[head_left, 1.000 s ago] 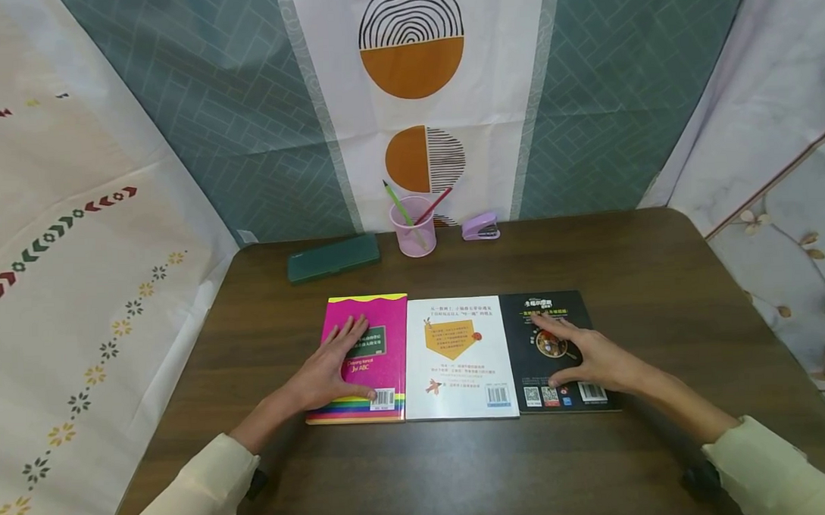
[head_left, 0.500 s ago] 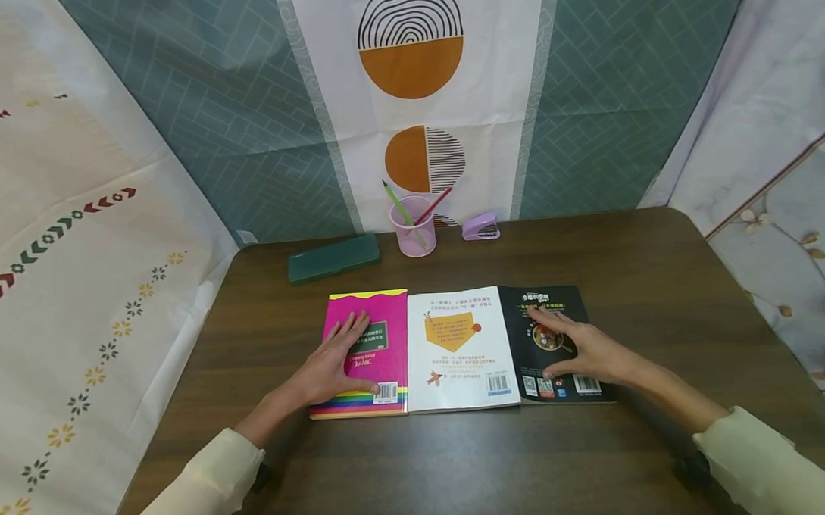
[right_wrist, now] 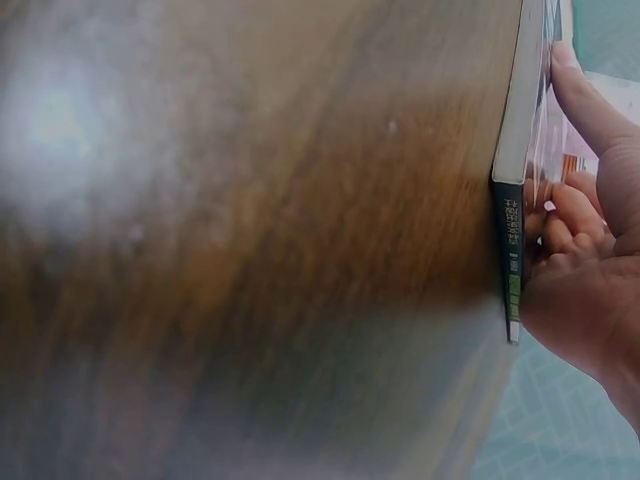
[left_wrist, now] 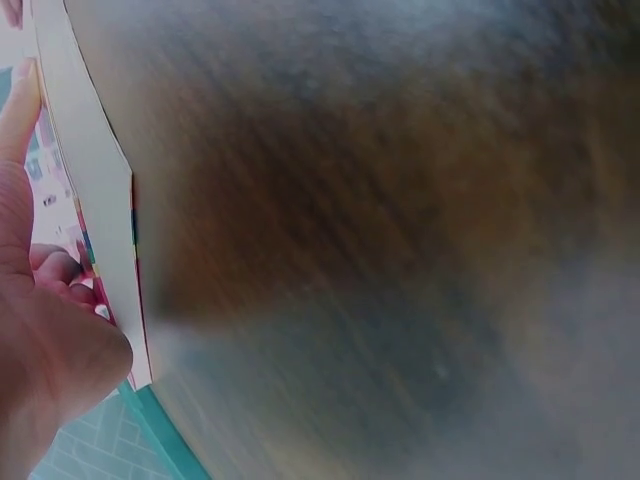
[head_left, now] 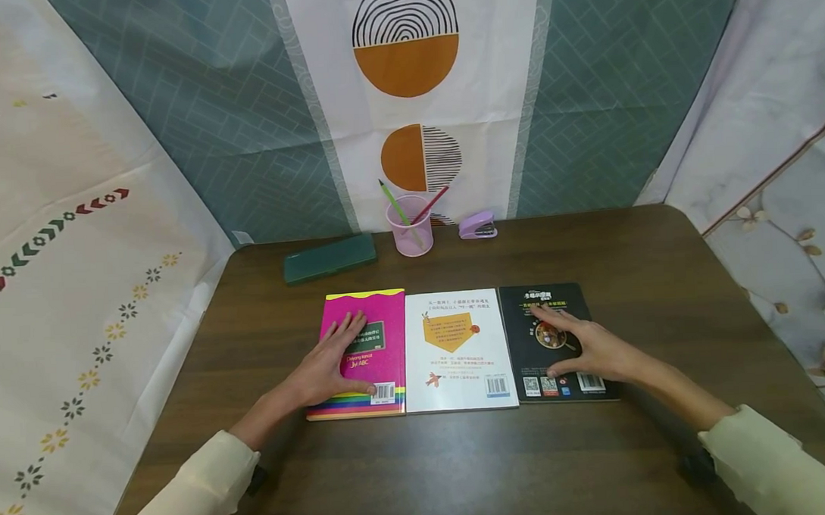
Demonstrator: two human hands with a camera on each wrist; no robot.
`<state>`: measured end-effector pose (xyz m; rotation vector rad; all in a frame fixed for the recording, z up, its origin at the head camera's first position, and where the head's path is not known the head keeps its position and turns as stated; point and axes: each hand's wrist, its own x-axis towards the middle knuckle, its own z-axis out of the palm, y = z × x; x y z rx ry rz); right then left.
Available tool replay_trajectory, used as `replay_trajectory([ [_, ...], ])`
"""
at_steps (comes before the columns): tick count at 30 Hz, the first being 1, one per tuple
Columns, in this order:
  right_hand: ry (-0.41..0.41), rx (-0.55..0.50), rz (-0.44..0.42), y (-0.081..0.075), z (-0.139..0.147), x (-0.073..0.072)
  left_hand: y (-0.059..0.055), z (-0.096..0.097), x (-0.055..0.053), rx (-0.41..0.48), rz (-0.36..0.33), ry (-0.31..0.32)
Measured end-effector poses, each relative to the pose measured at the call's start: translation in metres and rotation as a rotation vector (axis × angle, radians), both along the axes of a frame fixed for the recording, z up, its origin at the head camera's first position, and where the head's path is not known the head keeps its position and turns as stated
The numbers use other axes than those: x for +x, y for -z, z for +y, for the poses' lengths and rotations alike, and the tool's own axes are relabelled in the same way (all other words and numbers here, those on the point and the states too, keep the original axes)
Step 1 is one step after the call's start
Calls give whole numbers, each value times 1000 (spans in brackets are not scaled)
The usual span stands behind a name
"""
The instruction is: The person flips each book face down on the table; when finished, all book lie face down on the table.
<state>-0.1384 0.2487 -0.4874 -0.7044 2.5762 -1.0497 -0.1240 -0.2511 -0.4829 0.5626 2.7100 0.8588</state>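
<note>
Three books lie side by side in a row in the head view: a pink book (head_left: pixel 389 364) on the left, a white book (head_left: pixel 461 362) in the middle and a black book (head_left: pixel 546 294) on the right. My left hand (head_left: pixel 326 366) rests on the pink cover with its fingers spread. On the black cover lies my right hand (head_left: pixel 596 349), thumb apart from the other fingers. The left wrist view shows the pale page edge of the pink book (left_wrist: pixel 98 150) beside the thumb. In the right wrist view, the dark spine of the black book (right_wrist: pixel 510 250) faces the camera.
Behind the books, a dark green case (head_left: pixel 331 259), a pink cup (head_left: pixel 409 235) with two pencils and a purple stapler (head_left: pixel 477 226) stand along the back of the brown table (head_left: pixel 420 469). Patterned cloths (head_left: pixel 277 103) hang around the table.
Both hands and the three books have shifted slightly away from me, toward the back of the table. The white book's front edge now lines up more evenly. The head view has turned a little.
</note>
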Motion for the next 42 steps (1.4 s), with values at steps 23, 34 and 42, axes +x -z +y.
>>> replay_trajectory([
  [23,-13,5,-39,-3,9,0,1,-12,0,-19,9,0],
  [34,-16,-10,-36,-1,18,0,1,-17,2,-16,-2,-15],
  [42,-15,-16,-39,-2,23,1,-1,-22,2,-17,-5,-11],
])
